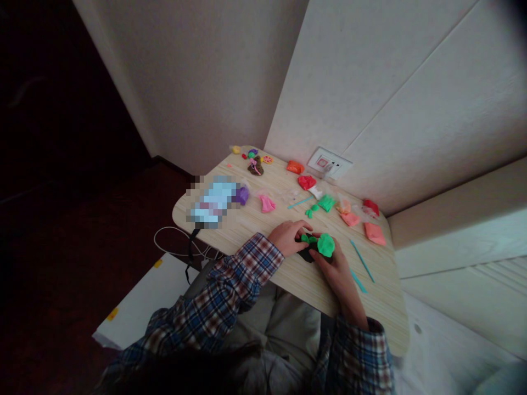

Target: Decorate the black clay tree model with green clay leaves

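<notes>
My left hand (287, 238) curls over the left side of a small black piece (306, 254), its fingertips pinched at a green clay leaf (305, 238). My right hand (336, 270) grips the black piece from the right, the thumb lying along its near edge. A round, cupped green clay shape (326, 244) rises from the right end of the black piece, close to the right fingers. Just beyond the hands lie loose green clay leaves (312, 211) and a bag of green clay (326, 203). The left fingertips are partly hidden by the hand.
Bags of pink (267, 203), red (307, 182) and coral clay (374, 233) are spread over the wooden table (247, 230). Turquoise sticks (362, 260) lie at right. A brown clay figure (256, 166) stands at the back. At left is a blurred-out phone-like screen (214, 202); a socket (330, 163) is on the wall.
</notes>
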Action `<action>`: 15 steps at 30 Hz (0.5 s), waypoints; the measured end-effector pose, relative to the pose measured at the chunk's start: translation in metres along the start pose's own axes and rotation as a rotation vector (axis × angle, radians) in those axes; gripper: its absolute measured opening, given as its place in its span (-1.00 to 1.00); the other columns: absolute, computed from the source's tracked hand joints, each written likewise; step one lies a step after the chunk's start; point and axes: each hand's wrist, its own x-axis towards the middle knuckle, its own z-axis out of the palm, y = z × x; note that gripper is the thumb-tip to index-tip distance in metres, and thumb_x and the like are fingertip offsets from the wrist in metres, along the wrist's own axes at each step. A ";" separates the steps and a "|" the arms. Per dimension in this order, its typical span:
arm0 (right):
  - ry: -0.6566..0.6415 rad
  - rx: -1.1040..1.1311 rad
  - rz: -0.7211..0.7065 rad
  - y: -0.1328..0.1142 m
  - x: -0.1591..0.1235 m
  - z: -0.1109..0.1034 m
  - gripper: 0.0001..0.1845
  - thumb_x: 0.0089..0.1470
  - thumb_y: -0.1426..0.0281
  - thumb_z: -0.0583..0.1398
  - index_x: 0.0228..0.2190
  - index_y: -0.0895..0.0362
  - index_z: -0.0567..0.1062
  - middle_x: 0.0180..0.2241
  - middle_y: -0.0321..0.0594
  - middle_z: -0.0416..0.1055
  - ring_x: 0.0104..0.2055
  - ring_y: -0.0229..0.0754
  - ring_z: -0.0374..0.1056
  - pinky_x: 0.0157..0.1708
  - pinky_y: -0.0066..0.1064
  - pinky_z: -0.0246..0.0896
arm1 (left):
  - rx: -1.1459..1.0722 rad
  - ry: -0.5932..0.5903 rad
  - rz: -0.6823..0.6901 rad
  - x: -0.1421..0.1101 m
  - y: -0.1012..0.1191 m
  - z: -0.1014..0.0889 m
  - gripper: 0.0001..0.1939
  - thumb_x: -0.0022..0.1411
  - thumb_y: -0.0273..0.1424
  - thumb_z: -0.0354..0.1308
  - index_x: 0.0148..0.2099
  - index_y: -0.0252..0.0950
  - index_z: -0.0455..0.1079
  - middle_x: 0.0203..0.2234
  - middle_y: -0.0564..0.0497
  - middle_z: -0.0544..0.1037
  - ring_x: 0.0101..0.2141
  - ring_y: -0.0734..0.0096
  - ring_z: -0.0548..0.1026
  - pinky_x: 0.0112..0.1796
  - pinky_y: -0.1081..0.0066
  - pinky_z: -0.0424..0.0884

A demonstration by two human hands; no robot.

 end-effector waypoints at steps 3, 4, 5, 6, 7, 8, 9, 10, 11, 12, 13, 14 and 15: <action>-0.006 -0.015 -0.001 -0.001 0.000 0.000 -0.61 0.00 0.23 0.19 -0.10 0.05 0.39 -0.09 -0.13 0.33 -0.03 -0.03 0.23 0.04 -0.06 0.08 | 0.011 0.003 -0.003 0.000 0.001 0.000 -0.63 -0.02 -0.52 0.22 -0.09 -0.33 0.36 -0.42 0.06 0.52 -0.37 0.45 0.44 -0.23 0.44 0.38; -0.007 -0.013 0.000 -0.001 0.000 0.000 -0.61 0.01 0.23 0.18 -0.10 0.05 0.39 -0.09 -0.13 0.34 -0.03 -0.03 0.24 0.03 -0.06 0.08 | 0.015 0.006 -0.005 0.000 0.001 0.000 -0.63 -0.02 -0.52 0.22 -0.09 -0.32 0.37 -0.43 0.07 0.52 -0.38 0.46 0.44 -0.24 0.44 0.38; -0.007 -0.010 0.002 -0.001 0.000 0.000 -0.61 0.01 0.23 0.18 -0.10 0.05 0.39 -0.09 -0.13 0.34 -0.04 -0.03 0.24 0.02 -0.07 0.09 | 0.019 0.008 -0.008 0.000 0.001 0.000 -0.64 -0.02 -0.52 0.21 -0.09 -0.31 0.37 -0.43 0.07 0.52 -0.38 0.46 0.43 -0.24 0.44 0.38; -0.004 -0.006 0.005 -0.001 0.000 0.000 -0.61 0.00 0.23 0.19 -0.10 0.05 0.39 -0.09 -0.13 0.34 -0.04 -0.03 0.24 0.02 -0.07 0.10 | 0.022 0.011 -0.010 0.000 0.002 0.001 -0.64 -0.01 -0.52 0.21 -0.10 -0.31 0.37 -0.43 0.08 0.52 -0.39 0.47 0.43 -0.24 0.44 0.38; 0.000 -0.003 0.008 -0.001 0.000 0.000 -0.61 0.00 0.23 0.19 -0.10 0.05 0.39 -0.10 -0.13 0.34 -0.04 -0.04 0.24 0.02 -0.08 0.10 | 0.025 0.014 -0.011 0.000 0.002 0.001 -0.64 -0.01 -0.52 0.21 -0.10 -0.30 0.37 -0.43 0.08 0.52 -0.39 0.47 0.43 -0.25 0.45 0.38; 0.005 -0.002 0.010 -0.002 -0.001 0.000 -0.61 0.00 0.23 0.19 -0.10 0.05 0.39 -0.10 -0.14 0.34 -0.04 -0.04 0.24 0.02 -0.08 0.10 | 0.027 0.015 -0.011 0.000 0.002 0.001 -0.64 -0.01 -0.52 0.21 -0.10 -0.30 0.37 -0.43 0.08 0.51 -0.40 0.48 0.42 -0.26 0.45 0.38; 0.008 -0.002 0.011 -0.002 -0.001 0.000 -0.61 0.00 0.24 0.19 -0.10 0.05 0.39 -0.10 -0.14 0.34 -0.04 -0.04 0.24 0.02 -0.08 0.09 | 0.030 0.016 -0.011 0.000 0.001 0.001 -0.64 -0.01 -0.52 0.21 -0.09 -0.31 0.37 -0.43 0.08 0.51 -0.40 0.48 0.42 -0.26 0.46 0.38; 0.010 -0.002 0.012 -0.002 0.000 0.000 -0.62 0.00 0.24 0.19 -0.11 0.06 0.39 -0.10 -0.13 0.33 -0.04 -0.04 0.24 0.03 -0.08 0.08 | 0.033 0.017 -0.010 0.000 0.001 0.001 -0.64 -0.01 -0.52 0.20 -0.09 -0.31 0.37 -0.44 0.08 0.51 -0.40 0.48 0.42 -0.27 0.46 0.37; 0.009 0.003 0.014 -0.003 0.000 0.000 -0.61 0.00 0.24 0.19 -0.10 0.06 0.39 -0.10 -0.13 0.33 -0.03 -0.03 0.24 0.03 -0.08 0.08 | 0.036 0.017 -0.008 0.000 0.001 0.001 -0.64 -0.01 -0.52 0.21 -0.09 -0.31 0.38 -0.44 0.08 0.50 -0.41 0.47 0.42 -0.27 0.46 0.37; 0.006 0.012 0.018 -0.003 0.000 0.000 -0.61 0.00 0.24 0.19 -0.10 0.06 0.38 -0.09 -0.13 0.33 -0.03 -0.03 0.24 0.03 -0.08 0.08 | 0.039 0.018 -0.005 0.000 0.000 0.002 -0.65 0.00 -0.51 0.21 -0.10 -0.32 0.38 -0.45 0.07 0.50 -0.40 0.47 0.42 -0.27 0.46 0.37; 0.003 0.024 0.025 -0.003 0.000 0.000 -0.60 -0.01 0.24 0.20 -0.10 0.07 0.38 -0.10 -0.13 0.33 -0.03 -0.03 0.24 0.02 -0.08 0.09 | 0.043 0.018 -0.002 0.000 0.000 0.002 -0.65 -0.01 -0.51 0.21 -0.10 -0.32 0.38 -0.44 0.07 0.50 -0.40 0.46 0.42 -0.27 0.46 0.37; 0.001 0.035 0.033 -0.003 0.000 0.000 -0.60 -0.01 0.24 0.20 -0.10 0.07 0.38 -0.10 -0.13 0.32 -0.04 -0.03 0.24 0.01 -0.08 0.10 | 0.047 0.018 0.001 0.001 0.000 0.002 -0.66 -0.01 -0.50 0.21 -0.11 -0.32 0.39 -0.44 0.07 0.51 -0.40 0.46 0.42 -0.26 0.45 0.37; 0.000 0.041 0.039 -0.002 0.000 0.000 -0.59 -0.02 0.24 0.20 -0.10 0.07 0.38 -0.10 -0.13 0.33 -0.04 -0.03 0.24 0.01 -0.08 0.11 | 0.051 0.019 0.004 0.001 0.000 0.002 -0.66 -0.01 -0.50 0.21 -0.11 -0.31 0.39 -0.43 0.06 0.51 -0.39 0.46 0.42 -0.25 0.45 0.37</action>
